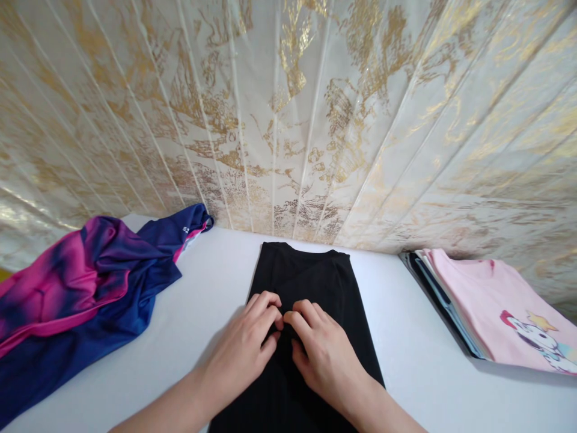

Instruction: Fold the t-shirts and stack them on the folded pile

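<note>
Head view: both hands, left hand point(246, 349) and right hand point(322, 355), pinch the narrow-folded black cotton garment point(306, 282) at frame centre (sides already in); folded pink printed T-shirt stack point(487, 300) lower right, crumpled pink-and-navy jersey point(85, 282) unfolded left.

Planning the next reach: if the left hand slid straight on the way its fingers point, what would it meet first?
The left hand points up and right, fingertips almost against the right hand on the black garment. It would likely meet the right hand's fingertips first, though depth is hard to judge.
</note>
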`<action>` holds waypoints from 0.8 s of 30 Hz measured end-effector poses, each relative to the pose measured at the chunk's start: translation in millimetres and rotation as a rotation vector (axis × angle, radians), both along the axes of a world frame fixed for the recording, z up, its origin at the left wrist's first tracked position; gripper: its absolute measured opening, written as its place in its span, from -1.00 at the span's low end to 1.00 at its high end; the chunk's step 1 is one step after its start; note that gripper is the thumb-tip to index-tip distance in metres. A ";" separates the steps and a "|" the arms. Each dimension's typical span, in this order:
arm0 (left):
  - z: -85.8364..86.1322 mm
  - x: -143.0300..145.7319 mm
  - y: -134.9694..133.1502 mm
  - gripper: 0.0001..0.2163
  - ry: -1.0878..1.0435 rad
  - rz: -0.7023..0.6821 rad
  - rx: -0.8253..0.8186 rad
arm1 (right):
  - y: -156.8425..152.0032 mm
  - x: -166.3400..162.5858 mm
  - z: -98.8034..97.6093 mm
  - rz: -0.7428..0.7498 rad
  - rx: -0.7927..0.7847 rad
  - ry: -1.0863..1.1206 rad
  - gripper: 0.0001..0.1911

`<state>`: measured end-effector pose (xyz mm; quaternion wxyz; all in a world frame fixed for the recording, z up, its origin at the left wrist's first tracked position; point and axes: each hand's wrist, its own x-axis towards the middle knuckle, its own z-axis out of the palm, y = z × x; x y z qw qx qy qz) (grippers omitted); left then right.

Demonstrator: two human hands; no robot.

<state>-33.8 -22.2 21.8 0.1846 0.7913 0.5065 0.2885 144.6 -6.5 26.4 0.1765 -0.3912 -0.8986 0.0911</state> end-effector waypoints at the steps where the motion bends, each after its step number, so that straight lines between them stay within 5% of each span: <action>1: -0.5 -0.1 0.1 -0.80 0.005 0.005 0.001 | 1.0 -1.8 -0.6 -0.002 0.008 -0.014 -0.69; 24: 2.4 2.1 -5.6 -0.80 0.087 0.012 0.024 | 9.3 0.5 -7.5 -0.056 -0.055 0.149 -0.86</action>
